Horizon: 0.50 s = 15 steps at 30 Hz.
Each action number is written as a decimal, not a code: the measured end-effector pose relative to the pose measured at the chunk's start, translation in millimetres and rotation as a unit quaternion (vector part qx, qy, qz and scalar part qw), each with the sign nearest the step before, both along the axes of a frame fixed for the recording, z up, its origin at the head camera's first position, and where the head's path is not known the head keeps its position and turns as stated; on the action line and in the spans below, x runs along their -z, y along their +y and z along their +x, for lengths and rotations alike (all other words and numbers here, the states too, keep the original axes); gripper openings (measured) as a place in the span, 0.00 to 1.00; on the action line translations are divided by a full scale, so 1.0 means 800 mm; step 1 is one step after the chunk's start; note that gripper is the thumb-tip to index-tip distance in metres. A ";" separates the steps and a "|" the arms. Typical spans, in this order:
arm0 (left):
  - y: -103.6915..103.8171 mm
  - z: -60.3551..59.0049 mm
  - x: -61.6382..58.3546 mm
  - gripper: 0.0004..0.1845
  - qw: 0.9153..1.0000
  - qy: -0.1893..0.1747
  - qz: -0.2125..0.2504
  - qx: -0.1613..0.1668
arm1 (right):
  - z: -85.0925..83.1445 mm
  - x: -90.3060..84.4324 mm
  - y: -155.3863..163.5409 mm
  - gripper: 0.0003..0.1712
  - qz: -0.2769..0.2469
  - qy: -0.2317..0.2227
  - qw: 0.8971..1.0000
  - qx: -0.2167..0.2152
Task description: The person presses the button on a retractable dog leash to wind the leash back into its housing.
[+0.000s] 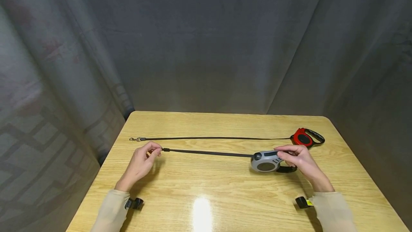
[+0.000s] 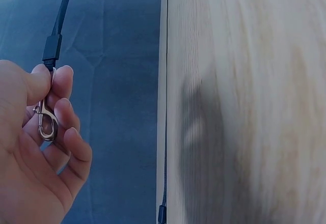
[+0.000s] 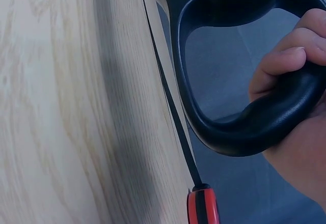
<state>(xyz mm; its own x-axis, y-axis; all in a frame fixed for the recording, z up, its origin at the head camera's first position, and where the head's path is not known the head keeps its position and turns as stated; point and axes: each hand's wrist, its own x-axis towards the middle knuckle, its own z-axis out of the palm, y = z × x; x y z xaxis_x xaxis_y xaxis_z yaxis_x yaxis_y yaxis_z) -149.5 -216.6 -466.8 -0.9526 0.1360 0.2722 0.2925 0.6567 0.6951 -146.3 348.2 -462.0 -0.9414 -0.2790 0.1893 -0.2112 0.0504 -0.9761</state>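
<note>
Pinching clip (image 2: 45, 111) with left hand (image 1: 141, 161), right hand (image 1: 303, 160) curled round black handle (image 3: 239, 137), you held strap (image 1: 209, 152) straight, likely for tension; red leash (image 1: 302, 138) lay nearer tabletop's (image 1: 212, 122) far edge.

L grip (image 1: 140, 162) & R grip (image 1: 302, 158) bare; L sleeve (image 1: 111, 208) & R sleeve (image 1: 332, 210) long, plain, lt beige, to wrist. L wrist cam (image 1: 138, 203) blk, stubby, on dk mount (image 1: 129, 203) w/ tiny lt marks. R wrist cam (image 1: 301, 202) also blk, w/ sm bright-yel patch (image 1: 309, 203) by sleeve.
</note>
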 end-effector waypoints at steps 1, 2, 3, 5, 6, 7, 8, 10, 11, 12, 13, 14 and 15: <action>0.000 0.000 0.000 0.05 1.000 0.000 0.000 0.000 | 0.000 0.000 0.000 0.20 0.001 0.000 1.000 0.000; 0.000 0.000 0.000 0.05 1.000 0.001 -0.001 0.000 | 0.000 0.000 -0.001 0.20 0.002 0.001 1.000 0.001; 0.000 0.000 0.000 0.05 1.000 0.000 -0.001 0.001 | 0.000 0.001 -0.001 0.20 0.004 0.000 1.000 0.002; 0.000 0.001 0.000 0.05 1.000 -0.001 -0.001 0.002 | 0.000 0.001 -0.002 0.20 0.004 -0.002 1.000 0.002; 0.000 0.001 0.000 0.04 1.000 -0.001 -0.002 0.002 | 0.000 0.001 -0.002 0.20 0.004 -0.003 1.000 0.002; 0.000 0.001 0.000 0.04 1.000 -0.001 -0.003 0.002 | 0.000 0.001 -0.002 0.21 0.002 -0.004 1.000 0.001; 0.001 0.001 -0.001 0.04 1.000 -0.002 -0.004 0.002 | 0.000 0.002 -0.003 0.21 0.001 -0.005 1.000 -0.001; 0.001 0.001 -0.001 0.04 1.000 -0.003 -0.005 0.004 | 0.000 0.002 -0.003 0.21 -0.002 -0.006 1.000 -0.004; 0.002 0.001 -0.001 0.04 1.000 -0.003 -0.006 0.005 | 0.000 0.002 -0.004 0.21 -0.003 -0.006 1.000 -0.005; 0.002 0.001 -0.001 0.04 1.000 -0.004 -0.007 0.007 | 0.000 0.002 -0.004 0.21 -0.004 -0.006 1.000 -0.006; 0.003 0.001 -0.001 0.04 1.000 -0.004 -0.006 0.008 | 0.000 0.002 -0.004 0.21 -0.004 -0.007 1.000 -0.006; 0.003 0.001 -0.001 0.04 1.000 -0.005 -0.006 0.009 | 0.000 0.002 -0.004 0.21 -0.003 -0.007 1.000 -0.006; 0.004 0.001 -0.001 0.04 1.000 -0.005 -0.006 0.010 | 0.000 0.001 -0.004 0.21 -0.002 -0.006 1.000 -0.005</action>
<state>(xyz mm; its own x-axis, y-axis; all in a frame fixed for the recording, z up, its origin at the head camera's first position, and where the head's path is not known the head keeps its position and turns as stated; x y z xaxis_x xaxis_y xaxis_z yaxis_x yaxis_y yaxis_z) -148.8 -213.6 -466.3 -0.9525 0.1571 0.2610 0.2980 0.6588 0.6908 -146.4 344.7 -463.2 -0.9407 -0.2883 0.1788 -0.1997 0.0447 -0.9788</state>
